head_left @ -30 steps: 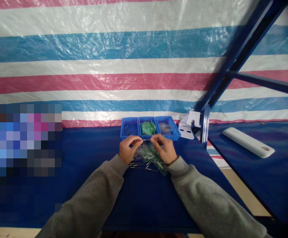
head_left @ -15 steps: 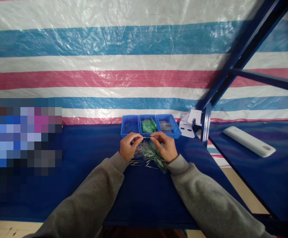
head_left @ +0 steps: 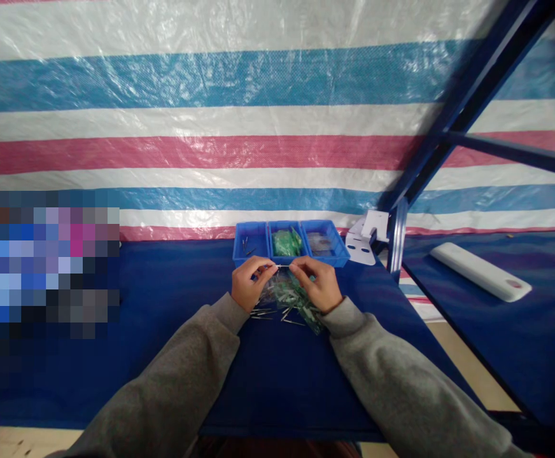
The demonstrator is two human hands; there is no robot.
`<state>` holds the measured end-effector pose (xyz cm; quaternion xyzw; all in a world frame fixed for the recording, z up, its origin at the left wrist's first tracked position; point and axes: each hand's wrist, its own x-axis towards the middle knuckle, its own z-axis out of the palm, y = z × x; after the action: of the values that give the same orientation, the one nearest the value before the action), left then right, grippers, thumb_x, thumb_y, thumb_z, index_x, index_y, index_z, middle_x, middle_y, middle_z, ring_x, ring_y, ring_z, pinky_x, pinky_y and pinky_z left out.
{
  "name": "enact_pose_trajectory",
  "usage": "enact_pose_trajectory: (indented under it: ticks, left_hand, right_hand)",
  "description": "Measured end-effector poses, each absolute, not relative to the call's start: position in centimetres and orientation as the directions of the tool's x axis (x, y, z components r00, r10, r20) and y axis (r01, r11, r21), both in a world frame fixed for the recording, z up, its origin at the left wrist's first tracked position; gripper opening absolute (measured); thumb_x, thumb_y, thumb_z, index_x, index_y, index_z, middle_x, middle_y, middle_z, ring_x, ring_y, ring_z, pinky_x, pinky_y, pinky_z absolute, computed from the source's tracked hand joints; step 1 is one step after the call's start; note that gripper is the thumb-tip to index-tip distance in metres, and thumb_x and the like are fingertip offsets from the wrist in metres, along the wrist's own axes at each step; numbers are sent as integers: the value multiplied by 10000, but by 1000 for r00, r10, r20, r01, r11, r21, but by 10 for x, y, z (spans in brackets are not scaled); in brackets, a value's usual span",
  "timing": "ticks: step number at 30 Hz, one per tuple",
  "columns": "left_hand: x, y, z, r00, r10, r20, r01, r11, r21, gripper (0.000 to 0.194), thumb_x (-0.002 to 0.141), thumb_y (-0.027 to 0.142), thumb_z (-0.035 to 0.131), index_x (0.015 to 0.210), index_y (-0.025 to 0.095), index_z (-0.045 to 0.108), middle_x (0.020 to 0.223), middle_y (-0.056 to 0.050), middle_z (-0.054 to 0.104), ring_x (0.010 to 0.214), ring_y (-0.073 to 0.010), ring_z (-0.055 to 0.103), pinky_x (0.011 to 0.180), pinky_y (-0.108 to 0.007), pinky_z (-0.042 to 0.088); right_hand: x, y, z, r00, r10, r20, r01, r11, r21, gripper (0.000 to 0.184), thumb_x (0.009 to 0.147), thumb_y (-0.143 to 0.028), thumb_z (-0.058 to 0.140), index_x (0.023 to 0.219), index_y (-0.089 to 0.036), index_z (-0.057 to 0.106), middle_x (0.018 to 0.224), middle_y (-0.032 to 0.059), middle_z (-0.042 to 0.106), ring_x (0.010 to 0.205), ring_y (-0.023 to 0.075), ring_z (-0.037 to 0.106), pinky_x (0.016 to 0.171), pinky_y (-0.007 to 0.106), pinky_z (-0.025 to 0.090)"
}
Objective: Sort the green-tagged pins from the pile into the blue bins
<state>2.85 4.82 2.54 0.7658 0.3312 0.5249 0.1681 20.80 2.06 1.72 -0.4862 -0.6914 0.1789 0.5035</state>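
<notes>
My left hand point(head_left: 250, 283) and my right hand point(head_left: 316, 284) are raised over a dark blue table point(head_left: 172, 331), both pinched on the ends of one thin metal pin point(head_left: 283, 266) held level between them. Under the hands lies a heap of thin metal pins point(head_left: 264, 312) and small green plastic bags point(head_left: 301, 304). Just behind stand three small blue bins: the left bin point(head_left: 250, 241) holds a few pins, the middle bin point(head_left: 286, 242) green bags, the right bin point(head_left: 324, 242) clear pieces I cannot make out.
A white bracket point(head_left: 364, 238) stands right of the bins, beside a blue steel post point(head_left: 396, 232). A long white bar point(head_left: 478, 271) lies on the neighbouring blue table at the right. A striped tarpaulin point(head_left: 210, 127) hangs behind. A blurred patch covers the left.
The view has tilted up slightly since a second ago; both hands stay pinched on the pin in nearly the same place.
</notes>
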Motion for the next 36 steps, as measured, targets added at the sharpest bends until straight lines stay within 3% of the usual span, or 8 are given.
enact_pose_trajectory:
  ticks: [4, 11, 21, 26, 36]
  left_hand:
    - [29, 46, 25, 235, 708, 666, 301, -705, 643, 148, 850, 295, 579, 868, 166, 649, 839, -46, 687, 662, -111, 618, 615, -220, 496]
    - [30, 46, 17, 252, 785, 566, 120, -605, 787, 129, 912, 267, 477, 969, 156, 510, 972, -83, 702, 575, -82, 628, 515, -195, 490]
    - [32, 44, 16, 379, 711, 592, 311, -701, 642, 80, 920, 247, 443, 906, 170, 464, 1006, -97, 707, 659, -106, 670, 565, -206, 499]
    - [31, 44, 15, 405, 695, 594, 404, -719, 566, 164, 927, 264, 435, 1005, 160, 535, 829, -39, 717, 564, -85, 627, 556, -197, 484]
    - [32, 42, 22, 437, 556, 707, 482, -808, 338, 185, 933, 236, 428, 954, 159, 595, 848, -29, 704, 701, -103, 658, 696, -210, 506]
  right_hand:
    - [208, 23, 16, -73, 847, 527, 506, 487, -712, 293, 893, -408, 483, 823, -185, 659, 739, 32, 650, 590, 138, 553, 578, 261, 423]
    - [209, 24, 15, 64, 838, 542, 527, 433, -732, 294, 905, -398, 465, 889, -179, 660, 781, 45, 659, 614, 146, 570, 581, 264, 434]
    - [210, 22, 18, 100, 825, 556, 521, 432, -736, 310, 907, -402, 455, 887, -175, 665, 763, 43, 653, 599, 139, 565, 566, 257, 441]
    - [210, 23, 17, 106, 821, 560, 523, 433, -734, 296, 905, -391, 467, 889, -173, 667, 733, 28, 640, 578, 128, 552, 568, 254, 437]
    - [211, 23, 16, 103, 816, 569, 528, 440, -726, 282, 905, -380, 470, 874, -175, 662, 737, 29, 644, 587, 130, 559, 570, 255, 439]
